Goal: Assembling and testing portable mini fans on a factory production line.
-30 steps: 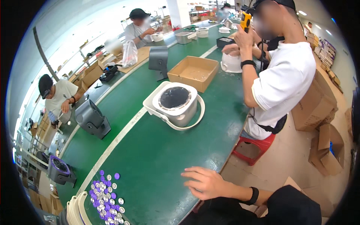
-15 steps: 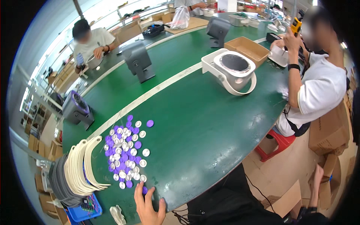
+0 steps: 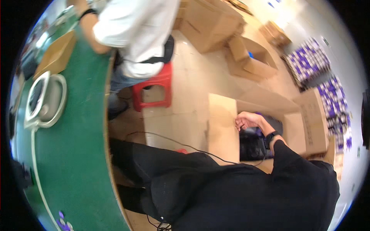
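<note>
My right hand [image 3: 249, 120], with a black watch on its wrist, is over an open cardboard box [image 3: 223, 129] on the floor to my right. Its fingers are curled in at the inner edge of a box flap, near something small and dark that I cannot make out. Inside the box lie dark, glossy items [image 3: 256, 144] with a purple part showing, partly covered by my hand and forearm. My left hand is out of the picture.
A green table [image 3: 84, 165] runs along the left, bearing a white handled appliance [image 3: 52, 100]. A person in a white shirt [image 3: 137, 30] sits on a red stool [image 3: 154, 90]. A black cable [image 3: 181, 145] crosses the floor. More cartons [image 3: 210, 25] and purple-and-white stacks [image 3: 308, 59] stand beyond.
The view has swung right, from the table to the floor boxes. My left hand, earlier by the purple and silver discs, has left the picture. My right hand now shows over the box.
</note>
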The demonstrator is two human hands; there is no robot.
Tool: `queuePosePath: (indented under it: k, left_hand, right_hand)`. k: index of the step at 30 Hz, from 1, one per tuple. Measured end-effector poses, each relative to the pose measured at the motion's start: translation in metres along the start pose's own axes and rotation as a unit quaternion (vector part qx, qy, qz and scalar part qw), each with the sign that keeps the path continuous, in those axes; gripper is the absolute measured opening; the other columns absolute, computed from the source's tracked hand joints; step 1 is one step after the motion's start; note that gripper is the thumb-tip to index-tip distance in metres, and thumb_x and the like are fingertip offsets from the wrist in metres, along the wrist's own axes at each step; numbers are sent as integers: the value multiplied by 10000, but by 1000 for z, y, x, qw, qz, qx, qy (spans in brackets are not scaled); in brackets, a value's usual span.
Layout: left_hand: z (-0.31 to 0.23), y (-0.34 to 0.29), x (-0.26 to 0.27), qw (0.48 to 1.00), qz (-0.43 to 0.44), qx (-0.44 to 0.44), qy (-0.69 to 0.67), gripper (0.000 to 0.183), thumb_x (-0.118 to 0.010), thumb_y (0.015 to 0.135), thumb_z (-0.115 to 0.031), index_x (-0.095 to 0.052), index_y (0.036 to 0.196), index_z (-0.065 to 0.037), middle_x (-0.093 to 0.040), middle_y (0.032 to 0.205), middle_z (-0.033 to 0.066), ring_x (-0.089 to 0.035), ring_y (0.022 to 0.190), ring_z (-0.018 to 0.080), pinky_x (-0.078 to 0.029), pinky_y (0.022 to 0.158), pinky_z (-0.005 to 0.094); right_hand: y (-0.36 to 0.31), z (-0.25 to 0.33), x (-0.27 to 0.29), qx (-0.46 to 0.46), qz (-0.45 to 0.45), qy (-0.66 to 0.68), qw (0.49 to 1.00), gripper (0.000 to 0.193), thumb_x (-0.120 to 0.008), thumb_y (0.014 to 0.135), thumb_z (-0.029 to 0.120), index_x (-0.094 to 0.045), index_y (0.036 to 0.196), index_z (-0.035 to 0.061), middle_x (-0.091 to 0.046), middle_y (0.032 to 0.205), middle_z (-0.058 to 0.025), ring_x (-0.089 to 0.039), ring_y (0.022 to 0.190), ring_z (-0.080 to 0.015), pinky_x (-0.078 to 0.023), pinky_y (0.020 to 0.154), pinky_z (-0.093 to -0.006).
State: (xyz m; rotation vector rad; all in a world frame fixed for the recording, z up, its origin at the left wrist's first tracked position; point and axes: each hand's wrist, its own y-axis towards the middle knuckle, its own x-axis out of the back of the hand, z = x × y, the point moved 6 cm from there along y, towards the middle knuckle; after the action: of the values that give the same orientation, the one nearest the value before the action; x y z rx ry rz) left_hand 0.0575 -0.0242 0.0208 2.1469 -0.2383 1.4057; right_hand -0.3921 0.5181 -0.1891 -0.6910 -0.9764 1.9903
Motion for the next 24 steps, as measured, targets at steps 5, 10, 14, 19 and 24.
queuePosePath:
  k: [5,10,14,19,24]
  left_hand:
    - [-11,1,3,999,4,-46,24,394,-538,1068,-278,-594,1290,44,-556,1364,264,-538,1239,426,-402,1078,499]
    - [-13,0,-5,994,12,-93,48,403,-512,1081,-263,-556,1312,63,-574,1319,261,-553,1200,412,-423,1055,478]
    - [1,-7,9,994,-5,-90,63,408,-506,1083,-267,-547,1315,66,-581,1296,261,-559,1185,409,-429,1047,471]
    - [-10,-7,-2,993,-8,-107,54,403,-504,1083,-264,-552,1306,69,-588,1287,260,-567,1173,406,-436,1040,470]
    - [-9,-7,-3,992,-12,-111,63,392,-496,1085,-255,-568,1301,64,-581,1305,259,-560,1184,407,-429,1051,478]
  right_hand:
    - [-56,-127,59,-257,-230,-293,892,427,-590,941,381,-692,1135,14,-747,1006,-112,-740,886,-252,-600,783,-397]
    - [-62,-200,102,-87,-556,-360,744,719,-681,897,501,-507,1365,-17,-671,1214,-275,-670,1119,-420,-535,968,-462]
    - [-49,-164,106,-33,-582,-176,793,1065,-723,794,633,-262,1567,63,-470,1416,-386,-492,1334,-488,-434,1090,-485]
    - [-10,-144,91,-172,-609,-221,742,1196,-786,706,687,-234,1563,62,-380,1440,-413,-443,1328,-551,-450,1074,-509]
    - [-12,-153,81,-176,-685,-220,672,1218,-816,677,662,-158,1569,158,-366,1382,-358,-489,1255,-530,-494,1001,-548]
